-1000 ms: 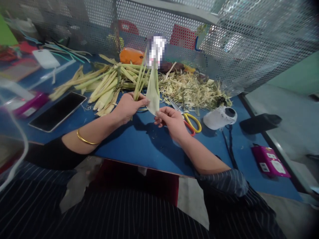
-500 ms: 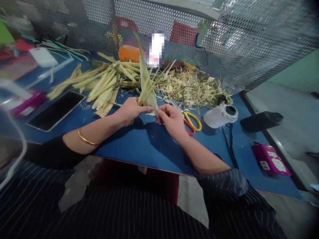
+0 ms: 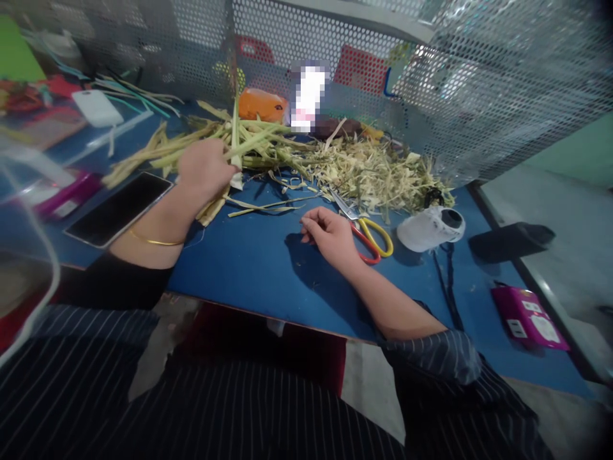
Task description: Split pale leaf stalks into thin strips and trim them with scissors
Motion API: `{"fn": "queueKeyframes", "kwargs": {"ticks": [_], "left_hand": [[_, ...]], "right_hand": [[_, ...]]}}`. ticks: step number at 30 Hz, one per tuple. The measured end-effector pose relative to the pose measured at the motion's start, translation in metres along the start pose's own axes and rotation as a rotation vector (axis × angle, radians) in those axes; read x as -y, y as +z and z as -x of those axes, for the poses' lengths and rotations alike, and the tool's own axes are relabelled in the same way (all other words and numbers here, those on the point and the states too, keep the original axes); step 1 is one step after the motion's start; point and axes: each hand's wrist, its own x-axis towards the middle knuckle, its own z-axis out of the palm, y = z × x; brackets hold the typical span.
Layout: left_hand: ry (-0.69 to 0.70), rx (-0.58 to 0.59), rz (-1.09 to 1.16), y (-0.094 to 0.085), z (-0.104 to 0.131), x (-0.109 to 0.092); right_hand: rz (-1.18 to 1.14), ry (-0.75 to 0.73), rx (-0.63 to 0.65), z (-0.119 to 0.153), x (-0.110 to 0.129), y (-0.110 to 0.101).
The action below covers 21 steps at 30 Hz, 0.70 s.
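Note:
My left hand (image 3: 205, 169) is over the pile of long pale-green corn husks (image 3: 263, 140) at the back left. Its fingers are closed round an upright husk strip (image 3: 235, 137), whose lower end shows below the thumb. Low over the blue table (image 3: 268, 268), my right hand (image 3: 328, 233) has its fingers curled in, with nothing visible in them. Scissors (image 3: 368, 239) with one red and one yellow handle lie open just right of that hand. A heap of shredded husk bits (image 3: 378, 169) spreads behind the scissors.
A black-screened phone (image 3: 119, 207) lies beside my left forearm. White thread cone (image 3: 431, 228), black roll (image 3: 510, 241) and purple packet (image 3: 529, 316) are on the right. An orange packet (image 3: 262, 105) stands at the back by the perforated metal screen (image 3: 278, 38).
My left hand has moved away from my right, left and back to the husk pile, taking the husk pieces with it. My right hand has let go and stays nearly in place.

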Motion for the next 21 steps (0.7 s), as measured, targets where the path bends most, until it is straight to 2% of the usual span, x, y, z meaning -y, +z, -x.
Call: {"fn": "queueKeyframes", "kwargs": {"ticks": [3, 4, 6, 8, 10, 15, 18, 21], "left_hand": [[0.055, -0.137, -0.007, -0.006, 0.008, -0.005], [0.100, -0.115, -0.014, -0.007, 0.011, -0.008], [0.141, 0.039, -0.047, -0.004, 0.015, -0.015], [0.249, 0.245, -0.078, 0.003, 0.016, -0.018], [0.325, 0.359, -0.100, 0.011, 0.017, -0.019], [0.398, 0.477, -0.122, 0.021, 0.018, -0.017], [0.438, 0.518, -0.121, 0.019, 0.019, -0.018], [0.413, 0.538, -0.127, 0.013, 0.018, -0.019]], "right_hand": [[0.017, -0.005, -0.003, 0.000, 0.000, 0.000], [0.024, -0.010, -0.002, 0.000, 0.000, 0.000], [0.047, -0.025, 0.009, 0.000, 0.001, 0.000], [0.078, -0.038, 0.019, 0.000, 0.002, 0.000], [0.105, -0.041, 0.028, 0.000, 0.003, 0.000], [0.168, -0.062, 0.048, 0.001, 0.005, -0.001], [0.179, -0.080, 0.054, 0.001, 0.005, -0.002], [0.174, -0.087, 0.059, 0.001, 0.003, -0.002]]}}
